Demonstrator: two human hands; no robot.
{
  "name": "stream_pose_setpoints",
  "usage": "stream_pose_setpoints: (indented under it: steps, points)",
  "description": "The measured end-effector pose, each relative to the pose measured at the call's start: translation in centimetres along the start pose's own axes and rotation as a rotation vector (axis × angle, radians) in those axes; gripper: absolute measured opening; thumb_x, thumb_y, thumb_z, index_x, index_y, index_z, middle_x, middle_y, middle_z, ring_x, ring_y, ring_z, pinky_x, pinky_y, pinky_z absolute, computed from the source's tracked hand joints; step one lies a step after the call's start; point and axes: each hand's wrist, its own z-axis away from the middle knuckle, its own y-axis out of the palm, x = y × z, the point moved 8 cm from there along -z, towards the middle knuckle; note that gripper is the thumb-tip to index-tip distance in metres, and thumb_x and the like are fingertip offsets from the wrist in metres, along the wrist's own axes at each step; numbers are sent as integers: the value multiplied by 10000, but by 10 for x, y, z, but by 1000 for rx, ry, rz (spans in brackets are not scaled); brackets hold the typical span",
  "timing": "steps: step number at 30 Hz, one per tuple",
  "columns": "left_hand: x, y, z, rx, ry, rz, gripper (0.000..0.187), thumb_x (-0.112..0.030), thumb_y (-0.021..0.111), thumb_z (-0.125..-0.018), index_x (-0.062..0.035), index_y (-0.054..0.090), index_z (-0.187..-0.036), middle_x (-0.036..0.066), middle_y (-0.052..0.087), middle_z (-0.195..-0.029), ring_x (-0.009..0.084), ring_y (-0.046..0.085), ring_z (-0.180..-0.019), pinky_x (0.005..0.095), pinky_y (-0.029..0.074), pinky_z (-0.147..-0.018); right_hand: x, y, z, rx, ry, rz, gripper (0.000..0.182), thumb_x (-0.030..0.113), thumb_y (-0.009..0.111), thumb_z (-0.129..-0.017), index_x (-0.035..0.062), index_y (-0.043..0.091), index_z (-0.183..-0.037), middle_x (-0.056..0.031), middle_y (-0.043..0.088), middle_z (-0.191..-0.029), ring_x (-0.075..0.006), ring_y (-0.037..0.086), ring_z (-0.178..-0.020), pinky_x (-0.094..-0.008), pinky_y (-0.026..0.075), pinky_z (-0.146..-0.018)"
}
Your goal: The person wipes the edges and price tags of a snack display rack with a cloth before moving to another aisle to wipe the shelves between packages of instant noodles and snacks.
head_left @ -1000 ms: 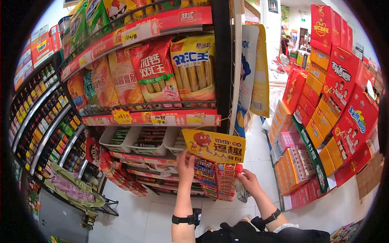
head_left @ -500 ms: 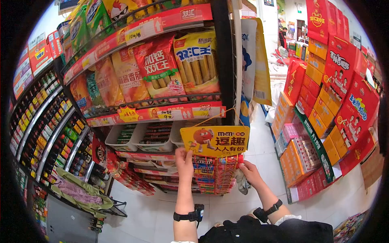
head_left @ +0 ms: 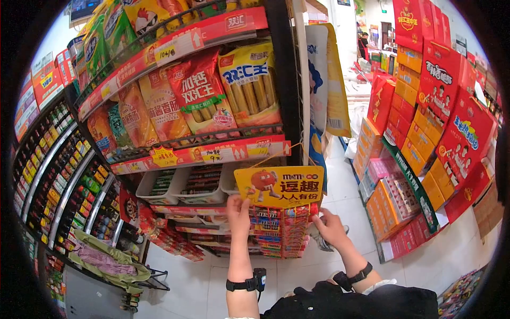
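A yellow M&M's sign (head_left: 280,187) hangs on a string at the end of the snack shelf. Below it hangs a rack of small colourful candy packs (head_left: 281,231). My left hand (head_left: 238,211) is at the sign's lower left corner, its fingers bent against the edge; what they grip is too small to make out. My right hand (head_left: 328,225) is at the rack's right side, fingertips at a small red item (head_left: 314,209) just under the sign's lower right corner. A grey cloth-like thing (head_left: 321,237) shows behind my right hand.
Sausage packs (head_left: 249,87) fill the shelf above, with white bins (head_left: 200,183) beneath. Bottle shelves (head_left: 50,159) stand at left, near a folding stool with a green cloth (head_left: 109,263). Stacked red and orange boxes (head_left: 419,133) line the right. A person (head_left: 363,45) is far back.
The view has shifted slightly, so the shelf and sign sit a little further left. My right hand's fingers are a bit more bent beside the rack. My left hand keeps its place at the sign.
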Motion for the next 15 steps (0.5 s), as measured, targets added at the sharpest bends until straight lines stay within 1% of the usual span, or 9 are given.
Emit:
stream_pose_setpoints:
  steps: [4, 5, 7, 8, 10, 11, 12, 14, 15]
  points:
    - [8, 7, 0, 17, -28, 110, 138, -76, 557, -869, -57, 437, -934, 11, 498, -821, 88, 450, -732, 216, 367, -698, 79, -61, 3, -236, -167, -15, 310, 181, 536, -830, 49, 546, -1110, -192, 619, -707, -295, 621, -619, -344, 471, -578]
    - [7, 9, 1, 18, -33, 113, 138, -76, 557, -869, -57, 437, -934, 11, 498, -821, 88, 450, -732, 216, 367, -698, 95, -69, 0, -236, -163, -11, 310, 181, 536, -830, 49, 546, -1110, -192, 619, -707, -295, 621, -619, -344, 471, -578]
    - [6, 10, 2, -4, -69, 106, 127, -46, 544, -867, -66, 435, -930, 0, 487, -808, 77, 444, -725, 205, 359, -678, 142, -82, -2, -306, -425, 80, 298, 142, 540, -821, 89, 543, -1115, -191, 608, -693, -299, 613, -583, -365, 459, -523]
    - [10, 11, 2, -2, -72, 110, 127, -46, 544, -867, -66, 435, -930, 0, 487, -808, 77, 444, -725, 205, 359, -678, 148, -81, -11, -307, -423, 85, 298, 142, 540, -821, 89, 543, -1115, -191, 608, -693, -299, 613, -583, -365, 459, -523]
    - [20, 12, -1, 3, -59, 173, 127, -15, 525, -865, -73, 437, -936, -9, 466, -802, 64, 429, -714, 194, 351, -661, 170, -78, -19, -370, -533, 274, 288, 141, 536, -825, 93, 548, -1110, -176, 602, -662, -318, 606, -588, -406, 453, -527]
    - [16, 14, 0, 5, -58, 176, 127, -15, 525, -865, -73, 437, -936, -9, 466, -802, 64, 429, -714, 194, 351, -661, 175, -74, -24, -370, -494, 389, 262, 189, 530, -835, 88, 556, -1075, -171, 594, -634, -340, 597, -597, -432, 456, -536]
    - [10, 14, 1, -5, -71, 199, 131, -6, 520, -863, -75, 437, -937, -9, 468, -806, 64, 430, -719, 198, 354, -662, 178, -72, -27, -371, -493, 392, 262, 189, 530, -835, 88, 556, -1075, -171, 594, -634, -340, 597, -597, -432, 456, -536]
    - [7, 11, 2, -19, -84, 226, 136, 4, 516, -861, -77, 438, -938, -10, 469, -809, 64, 431, -723, 203, 357, -663, 172, -61, -39, -280, -331, 630, 231, 231, 503, -849, 78, 559, -1013, -171, 592, -624, -359, 589, -600, -447, 459, -547]
    - [7, 10, 2, 21, -84, 202, 134, -4, 507, -867, -55, 434, -966, 24, 506, -866, 85, 468, -794, 209, 369, -714, 172, -59, -41, -276, -335, 635, 231, 231, 503, -849, 78, 559, -1013, -171, 592, -624, -359, 589, -600, -447, 459, -547]
